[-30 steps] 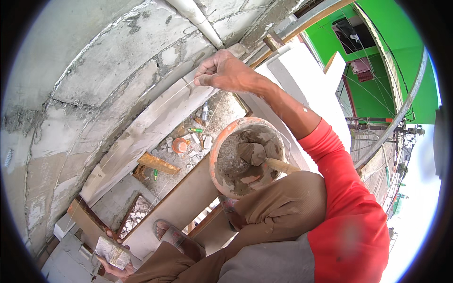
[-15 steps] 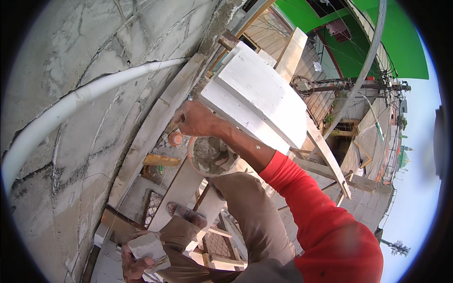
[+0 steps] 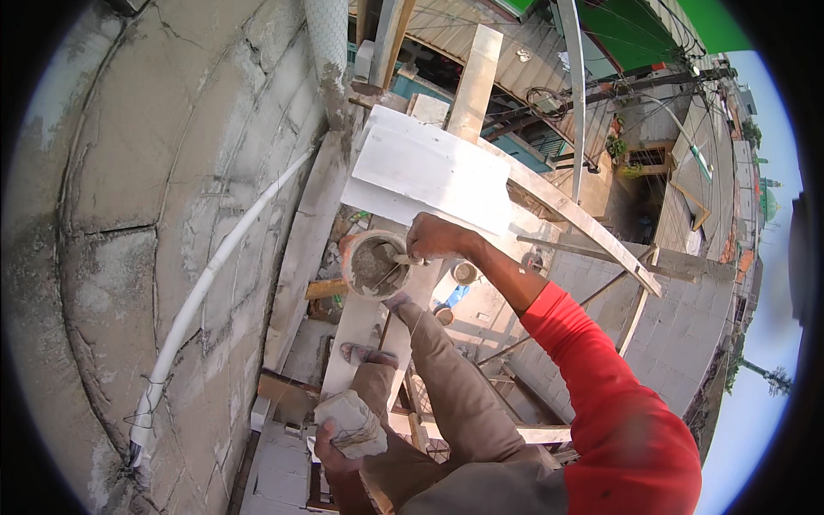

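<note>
My left hand (image 3: 330,446), low in the view, holds a pale grey broken block (image 3: 354,422) with rough, layered edges. My right hand (image 3: 427,239), in a red sleeve, is closed on the handle of a tool (image 3: 410,258) at the rim of a bucket. The bucket (image 3: 348,266) is round and orange, with wet grey mortar (image 3: 374,268) inside; the tool's head is hard to make out. My sandalled feet are on a board (image 3: 343,330) beside it.
A cracked block wall (image 3: 120,257) with a white pipe (image 3: 202,287) fills the left. White boards (image 3: 433,163) lie beyond the bucket. Timber planks (image 3: 562,206) cross over a drop to rooftops, overhead cables and a green building (image 3: 592,34). Small containers (image 3: 463,274) lie below.
My right hand has moved from beside the wall to the bucket and now grips the tool handle. The block in my left hand has shifted rightward as the camera's view swung.
</note>
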{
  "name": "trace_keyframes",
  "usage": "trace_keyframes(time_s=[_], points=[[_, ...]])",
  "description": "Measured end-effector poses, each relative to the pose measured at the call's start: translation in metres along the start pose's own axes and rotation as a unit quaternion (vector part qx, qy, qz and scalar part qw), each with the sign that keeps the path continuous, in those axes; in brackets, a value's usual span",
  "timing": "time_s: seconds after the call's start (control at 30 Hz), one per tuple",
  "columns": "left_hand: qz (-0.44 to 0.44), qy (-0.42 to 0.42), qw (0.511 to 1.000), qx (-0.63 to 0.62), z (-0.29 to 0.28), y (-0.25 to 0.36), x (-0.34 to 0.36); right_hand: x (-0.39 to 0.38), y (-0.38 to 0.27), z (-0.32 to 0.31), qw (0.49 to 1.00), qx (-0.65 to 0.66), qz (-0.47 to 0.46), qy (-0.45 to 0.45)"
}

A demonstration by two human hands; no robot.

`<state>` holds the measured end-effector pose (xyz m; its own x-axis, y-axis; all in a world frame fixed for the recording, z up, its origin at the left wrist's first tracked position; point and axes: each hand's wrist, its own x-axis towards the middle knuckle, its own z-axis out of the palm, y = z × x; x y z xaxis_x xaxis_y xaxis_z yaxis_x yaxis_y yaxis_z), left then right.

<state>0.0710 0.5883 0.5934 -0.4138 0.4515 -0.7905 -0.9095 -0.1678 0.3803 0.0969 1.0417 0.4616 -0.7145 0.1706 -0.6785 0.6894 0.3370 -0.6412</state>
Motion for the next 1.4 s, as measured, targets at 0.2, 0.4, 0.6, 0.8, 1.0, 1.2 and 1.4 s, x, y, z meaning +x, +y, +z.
trace_keyframes(time_s=[0.2,0.4,0.6,0.8,1.0,1.2,1.4], points=[[-0.005,-0.025,0.998,0.056,0.051,0.026,-0.030,-0.095,-0.013,-0.011,0.981,0.170,0.044,0.076],[-0.017,-0.085,0.995,-0.046,0.091,0.027,-0.033,-0.176,-0.104,-0.011,0.836,0.540,0.086,-0.041],[-0.030,-0.108,0.993,-0.043,0.150,0.015,-0.016,-0.221,-0.160,0.004,0.743,0.667,0.059,-0.005],[-0.067,-0.248,0.966,-0.035,0.155,0.024,-0.019,-0.261,-0.165,0.005,0.675,0.730,0.003,0.112],[-0.097,-0.285,0.953,-0.038,0.135,0.043,-0.039,-0.282,-0.181,0.012,0.673,0.718,-0.018,0.177],[-0.055,-0.257,0.964,-0.044,0.129,0.049,-0.056,-0.292,-0.204,0.055,0.900,0.429,0.079,-0.009],[-0.060,-0.230,0.968,-0.076,0.130,0.052,-0.055,-0.286,-0.194,0.089,0.945,0.319,0.025,-0.073]])
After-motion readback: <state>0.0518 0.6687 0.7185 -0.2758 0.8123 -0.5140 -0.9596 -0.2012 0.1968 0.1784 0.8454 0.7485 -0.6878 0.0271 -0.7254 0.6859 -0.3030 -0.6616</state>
